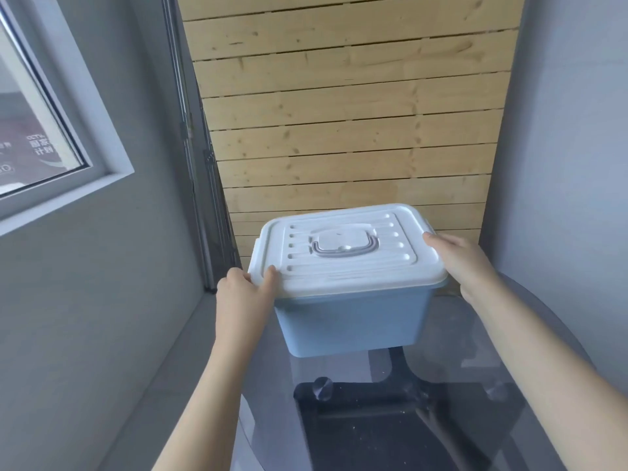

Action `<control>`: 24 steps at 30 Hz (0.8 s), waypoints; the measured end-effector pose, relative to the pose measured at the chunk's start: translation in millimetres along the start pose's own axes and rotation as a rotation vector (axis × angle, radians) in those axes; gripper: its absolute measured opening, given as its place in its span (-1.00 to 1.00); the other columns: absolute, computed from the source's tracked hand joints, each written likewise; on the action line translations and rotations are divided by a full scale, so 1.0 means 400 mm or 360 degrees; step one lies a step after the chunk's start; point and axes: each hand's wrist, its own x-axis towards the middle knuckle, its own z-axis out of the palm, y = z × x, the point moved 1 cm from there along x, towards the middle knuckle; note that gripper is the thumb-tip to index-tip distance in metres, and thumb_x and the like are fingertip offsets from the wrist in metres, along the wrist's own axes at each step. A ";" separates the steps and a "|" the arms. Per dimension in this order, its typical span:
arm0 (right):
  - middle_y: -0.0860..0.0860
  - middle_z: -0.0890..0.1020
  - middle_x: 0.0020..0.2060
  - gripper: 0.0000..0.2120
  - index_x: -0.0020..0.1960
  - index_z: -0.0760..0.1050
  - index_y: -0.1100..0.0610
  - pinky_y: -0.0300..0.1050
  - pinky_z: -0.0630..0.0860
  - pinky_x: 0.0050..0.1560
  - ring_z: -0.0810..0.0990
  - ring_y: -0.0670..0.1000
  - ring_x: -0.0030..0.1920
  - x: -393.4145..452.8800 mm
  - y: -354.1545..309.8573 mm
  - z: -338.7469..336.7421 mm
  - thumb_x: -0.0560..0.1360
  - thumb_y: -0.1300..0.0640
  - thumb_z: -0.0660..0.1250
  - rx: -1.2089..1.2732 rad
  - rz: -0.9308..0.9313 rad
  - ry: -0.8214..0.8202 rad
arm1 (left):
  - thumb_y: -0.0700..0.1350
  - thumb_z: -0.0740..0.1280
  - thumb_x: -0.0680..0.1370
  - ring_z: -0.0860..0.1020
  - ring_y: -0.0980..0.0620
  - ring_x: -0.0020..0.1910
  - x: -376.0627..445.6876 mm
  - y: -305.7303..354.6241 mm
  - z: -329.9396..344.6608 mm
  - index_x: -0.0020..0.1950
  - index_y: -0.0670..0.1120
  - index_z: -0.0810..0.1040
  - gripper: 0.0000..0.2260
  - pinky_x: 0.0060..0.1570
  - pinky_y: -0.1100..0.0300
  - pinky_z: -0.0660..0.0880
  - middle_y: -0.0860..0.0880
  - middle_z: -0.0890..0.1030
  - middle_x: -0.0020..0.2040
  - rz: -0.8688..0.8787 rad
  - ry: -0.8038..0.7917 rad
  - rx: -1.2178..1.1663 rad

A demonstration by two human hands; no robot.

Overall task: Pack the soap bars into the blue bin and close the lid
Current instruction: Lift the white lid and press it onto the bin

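Gripping the near-left corner of the white lid (346,248), the left hand (246,287) is curling its thumb over the top edge while its fingers are wrapping the rim from outside. The right hand (457,260) is lying along the lid's right edge with its fingers fairly straight, fingertips touching the rim near the far-right corner; whether any of them are hooking under the lip is hidden, so I cannot tell how firmly that side is being held. The two hands are well apart, one at each side of the container.

Between them the blue bin (350,321) is sitting on a round glass table (503,402), with the lid already covering its whole mouth and a grey carry handle (345,248) lying flat in the lid's recess. No soap bars are showing anywhere; the bin's walls are opaque, so whatever is inside is out of sight.

Judging by this, the closing step is the one in hand, and the packing is probably finished. The lid is looking level but it is unclear whether the side latches are snapped. The next move is likely calling for even downward pressure along both edges, so the rim is seating all round without one corner springing up.

Behind the table a slatted wooden wall (346,96) is rising, and a window (40,130) is showing at the left.
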 end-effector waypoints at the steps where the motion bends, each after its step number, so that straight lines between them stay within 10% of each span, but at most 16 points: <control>1: 0.22 0.53 0.25 -0.58 0.16 0.50 0.32 0.10 0.33 0.33 0.48 0.20 0.28 0.003 0.002 0.001 0.49 -0.01 0.26 -0.0005 0.0035 -0.0006 | 0.11 0.25 0.50 0.39 -0.04 -0.23 0.001 0.002 -0.003 -0.20 -0.15 0.35 -0.67 -0.37 0.15 0.25 -0.08 0.43 -0.16 0.0024 -0.0007 0.0071; 10: 0.07 0.56 0.24 -0.69 0.17 0.56 0.12 -0.04 0.36 0.26 0.49 0.12 0.22 0.014 0.017 -0.012 0.49 0.01 0.29 -0.0068 0.0183 -0.0107 | 0.15 0.24 0.48 0.24 -0.01 -0.46 0.027 -0.017 -0.011 -0.42 -0.11 0.17 -0.55 -0.45 0.17 0.16 0.00 0.25 -0.46 -0.0045 -0.0256 0.0321; 19: 0.03 0.63 0.04 -0.67 0.16 0.53 0.06 -0.02 0.55 -0.01 0.61 0.09 0.01 0.027 0.047 0.006 0.45 -0.05 0.36 0.0205 0.0414 -0.0251 | 0.23 0.33 0.32 0.56 -0.05 0.04 0.084 -0.051 0.025 0.24 -0.13 0.45 -0.38 -0.01 0.04 0.59 -0.05 0.56 0.09 -0.0593 -0.0614 -0.0422; 24: 0.06 0.64 -0.04 -0.62 0.14 0.53 0.11 -0.03 0.55 -0.18 0.63 0.06 -0.11 0.033 0.059 -0.003 0.41 -0.06 0.40 0.0298 0.0478 -0.0288 | -0.03 0.43 0.41 0.59 -0.08 -0.15 0.088 -0.041 0.053 -0.09 -0.14 0.59 -0.81 0.05 0.05 0.53 -0.09 0.64 -0.09 -0.0761 -0.0533 -0.0941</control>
